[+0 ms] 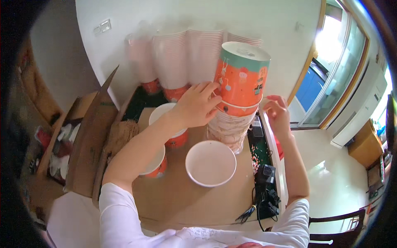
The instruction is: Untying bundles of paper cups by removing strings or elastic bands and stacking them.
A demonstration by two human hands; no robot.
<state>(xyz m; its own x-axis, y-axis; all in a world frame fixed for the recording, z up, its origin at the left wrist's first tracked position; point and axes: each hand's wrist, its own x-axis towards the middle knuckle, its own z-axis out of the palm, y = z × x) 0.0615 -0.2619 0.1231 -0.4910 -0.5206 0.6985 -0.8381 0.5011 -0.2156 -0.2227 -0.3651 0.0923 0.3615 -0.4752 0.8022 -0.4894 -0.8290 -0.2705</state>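
A tall stack of paper buckets stands in front of me, topped by an upside-down orange paper bucket [237, 78] with a teal band and white base. Below it, more nested buckets sit in clear crinkled plastic wrap [229, 128]. My left hand [196, 105] presses its bent fingers and thumb against the left side of the orange bucket near its lower rim. Beside the right of that rim, my right hand [278, 113] has loosely curled fingers, slightly apart, with nothing visible in them. A single white-lined bucket [211, 163] stands mouth up nearer to me.
Two more orange buckets [177, 139] [159, 167] stand at the left, partly behind my forearm. Tall wrapped stacks of cups [170, 60] line the wall. Black adapters and cables [269, 198] lie along the table's right edge. An open cardboard box [89, 144] is at the left.
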